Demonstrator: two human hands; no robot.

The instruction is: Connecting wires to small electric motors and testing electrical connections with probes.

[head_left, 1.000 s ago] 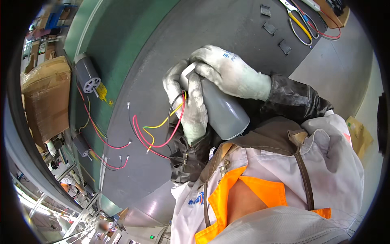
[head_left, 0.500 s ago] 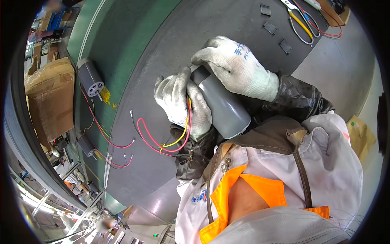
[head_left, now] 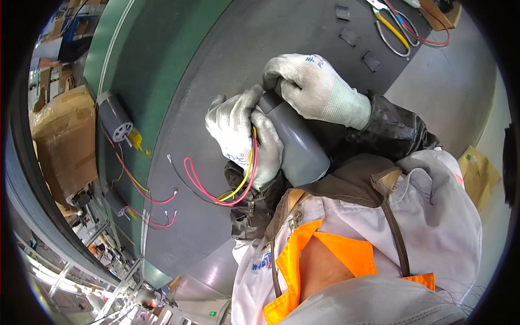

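Note:
A grey cylindrical motor [head_left: 300, 145] lies slanted before me, its near end close to my apron. My left hand [head_left: 241, 132], in a white glove, wraps the far left side of the motor. Red, yellow and black wires [head_left: 238, 192] run out by its fingers and loop over the tabletop. At the motor's far end sits a dark raised piece [head_left: 269, 102]. My right hand [head_left: 311, 86], gloved too, is closed with curled fingers against that end. Its fingertips are partly hidden, so whatever small part they may pinch does not show.
Several small black square pieces [head_left: 348, 37] lie on the dark tabletop [head_left: 216, 70] beyond my right hand. Yellow-handled pliers [head_left: 392, 31] and a red cable are at the far right. On the green strip at left rest another motor [head_left: 115, 116] and a smaller one [head_left: 115, 200], both with wires.
My right hand has drawn back slightly and its fingers are more tightly curled at the motor's far end. The left hand keeps its hold. The wire loop has shifted a little.

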